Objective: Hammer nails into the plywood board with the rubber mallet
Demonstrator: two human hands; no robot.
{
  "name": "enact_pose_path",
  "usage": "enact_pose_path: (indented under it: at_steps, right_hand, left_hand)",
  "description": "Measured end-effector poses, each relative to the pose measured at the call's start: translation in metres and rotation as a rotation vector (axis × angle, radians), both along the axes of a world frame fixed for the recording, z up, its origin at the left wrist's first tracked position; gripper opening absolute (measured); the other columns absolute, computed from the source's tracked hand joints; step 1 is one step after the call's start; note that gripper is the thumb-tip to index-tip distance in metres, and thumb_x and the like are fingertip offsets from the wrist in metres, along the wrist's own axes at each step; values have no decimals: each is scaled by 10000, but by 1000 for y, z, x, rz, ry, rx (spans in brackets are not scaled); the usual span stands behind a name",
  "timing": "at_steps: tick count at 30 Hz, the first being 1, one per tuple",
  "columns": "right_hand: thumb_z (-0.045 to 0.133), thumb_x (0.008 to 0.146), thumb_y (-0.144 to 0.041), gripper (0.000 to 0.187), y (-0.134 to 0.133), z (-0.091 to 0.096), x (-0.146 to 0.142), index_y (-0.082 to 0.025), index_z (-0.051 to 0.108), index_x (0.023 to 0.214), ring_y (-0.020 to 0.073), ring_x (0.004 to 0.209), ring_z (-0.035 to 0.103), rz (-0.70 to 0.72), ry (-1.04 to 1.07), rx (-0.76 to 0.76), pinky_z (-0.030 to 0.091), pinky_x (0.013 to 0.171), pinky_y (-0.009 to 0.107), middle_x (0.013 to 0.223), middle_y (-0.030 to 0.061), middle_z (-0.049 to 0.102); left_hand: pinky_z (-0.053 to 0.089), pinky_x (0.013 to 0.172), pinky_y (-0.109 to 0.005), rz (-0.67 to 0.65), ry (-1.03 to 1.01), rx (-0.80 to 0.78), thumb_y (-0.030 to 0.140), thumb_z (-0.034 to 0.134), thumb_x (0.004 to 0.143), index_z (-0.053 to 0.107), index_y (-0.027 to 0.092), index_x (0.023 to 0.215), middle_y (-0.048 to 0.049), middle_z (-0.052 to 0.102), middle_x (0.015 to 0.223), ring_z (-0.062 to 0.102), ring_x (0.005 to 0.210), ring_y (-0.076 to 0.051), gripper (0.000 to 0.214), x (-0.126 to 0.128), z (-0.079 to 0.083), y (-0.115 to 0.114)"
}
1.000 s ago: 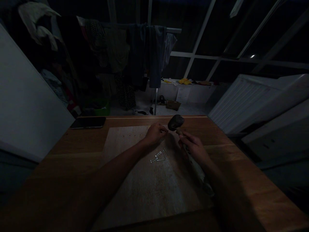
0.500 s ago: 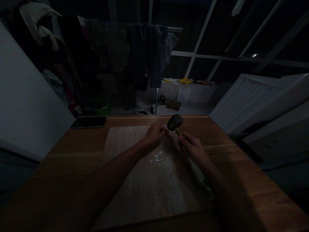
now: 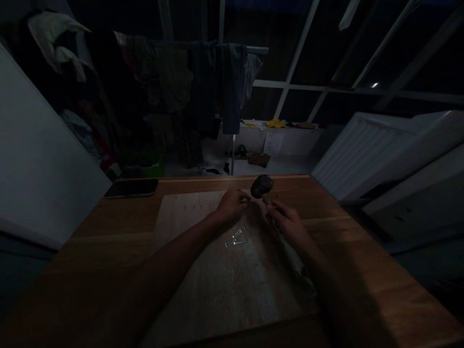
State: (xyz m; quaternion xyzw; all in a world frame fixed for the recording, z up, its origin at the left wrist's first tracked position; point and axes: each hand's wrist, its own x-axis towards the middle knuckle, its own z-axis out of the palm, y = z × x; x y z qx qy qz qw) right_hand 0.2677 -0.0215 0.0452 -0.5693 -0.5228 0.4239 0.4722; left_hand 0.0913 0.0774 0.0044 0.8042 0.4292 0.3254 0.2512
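My right hand [image 3: 286,217] is wrapped round the handle of a mallet [image 3: 261,186] with a dark, rounded head. That head is raised just to the right of my left hand [image 3: 232,204], near the far edge of a pale wooden board [image 3: 203,280]. The left fingertips are pinched together over the board; whatever lies between them is too small and dark to make out. Several loose shiny nails [image 3: 239,235] lie on the board, nearer to me than the left hand. A row of small dark dots runs along the board's far left part.
The board lies on a wooden table [image 3: 348,261]. A dark phone [image 3: 131,188] rests at the table's far left corner. Beyond the table, clothes [image 3: 232,92] hang on a rack before dark windows. A white ribbed panel [image 3: 348,150] stands at the right. The room is dim.
The view has shifted slightly, so the board and table sit a little lower. Both hands keep nearly the same places, with the mallet head still raised beside my left hand.
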Motion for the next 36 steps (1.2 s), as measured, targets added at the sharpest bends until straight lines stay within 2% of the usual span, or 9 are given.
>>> enact_pose_path:
  at_steps: [3,5,9,11,17,24,27,33,36]
  right_hand:
    - [726,711,-629,438,2,-3,3,-209,646,803,133,398,478,-56,22,5,366,391,263,533,-51,552]
    - [722,710,-643,449,4,-6,5,-213,647,814,132,394,470,-83,29,9,366,390,264,538,-52,551]
    - [729,708,-628,419,7,-9,5,-222,649,772,139,452,505,-127,-11,78,382,427,254,563,-35,571]
    - [722,718,-620,404,6,-10,3,-227,643,760,141,453,514,-128,-16,86,383,423,253,558,-34,574]
    - [709,737,-636,419,4,-13,-2,-232,619,804,127,349,441,-67,30,49,344,349,256,480,-70,519]
    - [695,731,-599,412,4,-12,-3,-212,644,862,130,350,460,-73,16,35,363,328,257,495,-73,520]
    - [697,718,-591,411,4,-10,-4,-214,649,873,134,356,478,-96,27,42,381,334,260,500,-72,529]
    - [713,715,-602,427,4,-10,-5,-217,637,883,118,316,460,-95,84,3,356,299,247,512,-80,537]
    - [725,705,-604,413,2,-5,-6,-224,612,820,111,313,462,-90,115,4,352,291,242,524,-72,546]
  left_hand:
    - [531,759,-287,20,-91,27,242,814,770,717,158,952,-50,596,1015,602,884,-179,223,-3,1,-1]
    - [536,766,-284,-53,-93,96,232,762,814,683,165,951,-50,600,1033,605,889,-172,172,-10,9,-6]
    - [510,946,-326,-508,164,351,120,625,902,680,188,1027,-77,685,1123,633,1066,-204,152,-25,35,-31]
    - [502,969,-339,-647,297,473,78,602,911,685,205,1053,-84,712,1162,642,1113,-218,208,-29,43,-47]
    - [506,661,-327,-699,530,689,15,598,883,676,188,810,-64,717,738,663,682,-202,204,-27,35,-72]
    - [513,706,-327,-710,555,762,46,584,915,706,181,864,-80,723,794,679,750,-205,189,-22,37,-73]
    - [531,771,-312,-638,385,589,52,589,912,728,198,968,-77,738,896,691,841,-200,209,-24,37,-60]
    - [568,805,-286,-14,-210,75,64,607,844,757,155,934,-59,770,928,720,844,-171,197,-33,12,-18]
    - [584,809,-294,63,-309,-51,64,630,796,773,163,885,-39,787,889,734,815,-170,195,-35,-1,-8]
